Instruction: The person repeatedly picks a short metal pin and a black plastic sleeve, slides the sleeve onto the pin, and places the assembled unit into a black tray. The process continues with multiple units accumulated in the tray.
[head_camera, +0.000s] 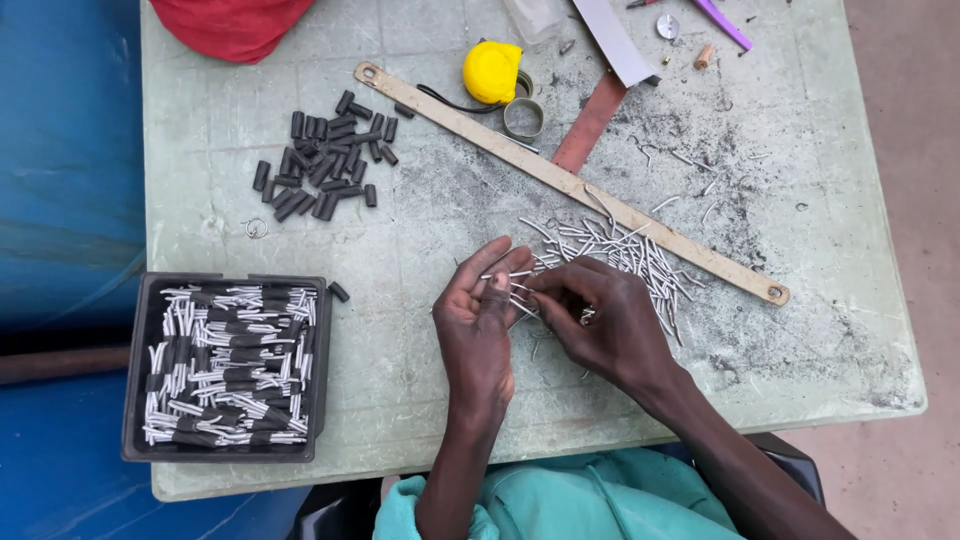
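1. Tray (135, 370): already filled with sleeved pins.
2. Left hand (478, 330) and right hand (600, 320): fingers pinch thin white pins (620, 255) at the tabletop (400, 330) pile.
3. Black sleeves (325, 165): heap remains unused.

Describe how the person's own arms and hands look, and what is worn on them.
Both forearms are bare, with no sleeves, gloves, watch or rings showing. The left hand and right hand are bare too. A teal garment shows at the lap.

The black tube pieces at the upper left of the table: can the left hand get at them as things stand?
Probably yes. Bare table lies between the left hand and the black tube pieces, though its fingers hold thin white sticks.
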